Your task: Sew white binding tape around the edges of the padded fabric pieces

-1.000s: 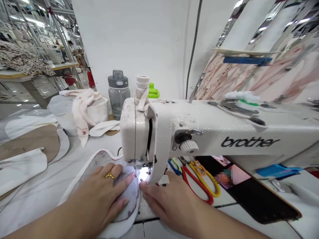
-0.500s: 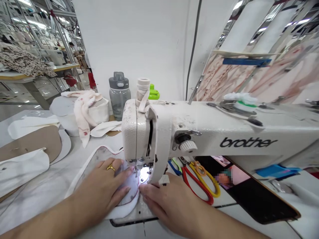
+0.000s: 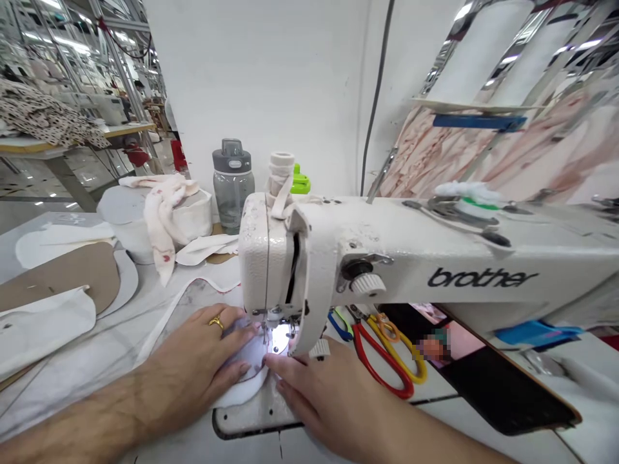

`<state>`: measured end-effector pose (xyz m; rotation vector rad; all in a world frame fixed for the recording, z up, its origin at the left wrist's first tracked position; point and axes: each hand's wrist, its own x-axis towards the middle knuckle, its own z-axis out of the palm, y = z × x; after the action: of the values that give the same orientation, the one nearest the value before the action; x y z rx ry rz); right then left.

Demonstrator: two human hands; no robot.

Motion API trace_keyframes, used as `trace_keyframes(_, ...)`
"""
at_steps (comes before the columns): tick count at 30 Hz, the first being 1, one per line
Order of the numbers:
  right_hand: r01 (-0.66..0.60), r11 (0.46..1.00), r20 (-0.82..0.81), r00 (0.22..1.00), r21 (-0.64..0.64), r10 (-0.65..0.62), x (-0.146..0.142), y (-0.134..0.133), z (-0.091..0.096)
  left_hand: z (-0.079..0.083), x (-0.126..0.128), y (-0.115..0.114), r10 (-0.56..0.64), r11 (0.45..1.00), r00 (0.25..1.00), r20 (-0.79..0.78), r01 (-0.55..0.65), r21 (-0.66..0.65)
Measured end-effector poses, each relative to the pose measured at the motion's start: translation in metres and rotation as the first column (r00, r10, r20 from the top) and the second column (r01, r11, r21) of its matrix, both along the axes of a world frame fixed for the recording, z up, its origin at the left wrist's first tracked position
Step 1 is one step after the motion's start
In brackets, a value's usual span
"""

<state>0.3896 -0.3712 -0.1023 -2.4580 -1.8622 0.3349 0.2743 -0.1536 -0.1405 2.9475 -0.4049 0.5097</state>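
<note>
My left hand [image 3: 206,361], with a gold ring, lies on a pale fabric piece [image 3: 193,298] with a white border and a reddish stitched line. Its fingers are stretched out and press the cloth beside the lit needle area [image 3: 279,339] of a white Brother sewing machine [image 3: 387,245]. My right hand [image 3: 329,393] rests on the machine bed right of the needle, fingers extended, holding nothing I can see. One of its fingertips touches the curved fabric edge; its other fingers are partly hidden behind the presser-lever strip. The fabric passes under the machine head.
Red-handled scissors [image 3: 382,364], yellow-handled scissors [image 3: 411,354] and a phone [image 3: 483,374] lie under the machine arm. A grey water bottle [image 3: 233,190] stands behind the head. Brown templates [image 3: 72,280] and white fabric pieces lie at left. Thread cones [image 3: 476,55] stand upper right.
The fabric has shifted away from me under the needle, and less of its near corner shows. My right fingertips have moved slightly left along its edge.
</note>
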Motion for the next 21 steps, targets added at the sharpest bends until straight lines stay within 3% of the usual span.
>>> trace_keyframes(8,0.054,0.998,-0.003,0.999,0.009,-0.054,0.0006,0.0033,-0.0001,0.0043,0.0053,0.0028,-0.152,0.983,0.988,0.033,0.155,-0.102)
trace_keyframes(15,0.056,0.993,0.008,0.998,0.105,-0.057,0.001,0.001,-0.0049,0.0075,0.0048,0.0011,-0.078,0.988,0.995,-0.057,0.07,-0.135)
trace_keyframes(21,0.055,0.996,0.029,0.998,0.07,-0.057,0.0008,0.0034,-0.0017,0.0053,0.0025,-0.0022,-0.031,0.998,0.999,-0.011,0.03,-0.064)
